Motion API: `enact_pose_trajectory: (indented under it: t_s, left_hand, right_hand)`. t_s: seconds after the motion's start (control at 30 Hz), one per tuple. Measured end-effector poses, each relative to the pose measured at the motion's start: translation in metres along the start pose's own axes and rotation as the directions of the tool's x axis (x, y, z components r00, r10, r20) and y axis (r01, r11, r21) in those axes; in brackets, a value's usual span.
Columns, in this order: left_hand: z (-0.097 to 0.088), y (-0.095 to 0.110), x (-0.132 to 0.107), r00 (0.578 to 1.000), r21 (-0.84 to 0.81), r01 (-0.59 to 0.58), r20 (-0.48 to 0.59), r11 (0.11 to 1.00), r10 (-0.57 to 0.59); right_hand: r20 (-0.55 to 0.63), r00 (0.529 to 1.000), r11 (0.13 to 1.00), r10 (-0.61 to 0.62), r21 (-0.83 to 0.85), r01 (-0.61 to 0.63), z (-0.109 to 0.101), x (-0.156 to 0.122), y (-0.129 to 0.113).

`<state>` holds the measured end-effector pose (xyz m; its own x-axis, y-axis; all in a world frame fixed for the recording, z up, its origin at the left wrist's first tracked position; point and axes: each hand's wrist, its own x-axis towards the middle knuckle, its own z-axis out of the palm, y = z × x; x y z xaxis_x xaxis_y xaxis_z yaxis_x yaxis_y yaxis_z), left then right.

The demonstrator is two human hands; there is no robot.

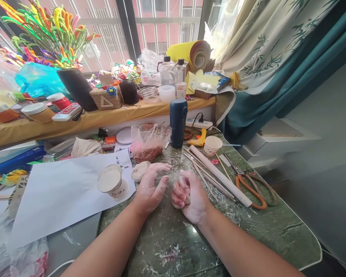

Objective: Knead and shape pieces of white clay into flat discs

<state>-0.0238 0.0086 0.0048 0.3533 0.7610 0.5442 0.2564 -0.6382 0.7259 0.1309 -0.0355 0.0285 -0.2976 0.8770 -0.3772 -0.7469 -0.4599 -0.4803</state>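
My left hand (151,188), dusted with white powder, is open with thumb and fingers apart, palm turned inward over the table. A pale, flattened lump of clay (140,171) lies just behind it. Facing it, my right hand (192,198) is curled into a fist around a small piece of pale clay (188,200), mostly hidden by the fingers. A gap separates the two hands. Left of them, a paper cup (111,180) with a pale top stands on a white sheet of paper (66,192).
Right of my hands lie a white rolling rod (222,177), thin sticks, orange-handled scissors (252,192) and a paper cup (212,145). Behind stand a dark blue bottle (178,125), a plastic bag of brown material (148,148) and a yellow glue gun (201,138). Powder covers the green tabletop (173,238).
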Motion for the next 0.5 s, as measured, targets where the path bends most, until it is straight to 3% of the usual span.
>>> enact_pose_trajectory:
  t_s: [0.17, 0.33, 0.43, 0.5]
  left_hand:
    - [-0.001, 0.006, 0.002, 0.999, 0.049, -0.019, 0.029, 0.999, 0.018]
    - [-0.004, 0.009, 0.003, 0.999, 0.06, -0.026, -0.039, 0.998, 0.029]
    - [-0.003, 0.01, 0.004, 0.998, 0.086, -0.033, -0.052, 0.996, 0.037]
    - [-0.001, 0.009, 0.006, 0.997, 0.115, 0.06, -0.06, 0.992, -0.053]
  right_hand:
    - [-0.036, 0.998, 0.998, -0.06, 0.006, 0.06, -0.003, 0.004, 0.002]
    - [-0.045, 0.954, 0.955, -0.298, -0.031, 0.296, 0.0, 0.004, 0.006]
    - [0.105, 0.966, 0.972, -0.236, 0.048, 0.232, 0.009, -0.003, 0.007]
    - [0.2, 0.967, 0.987, -0.16, 0.053, 0.152, 0.012, -0.006, 0.008]
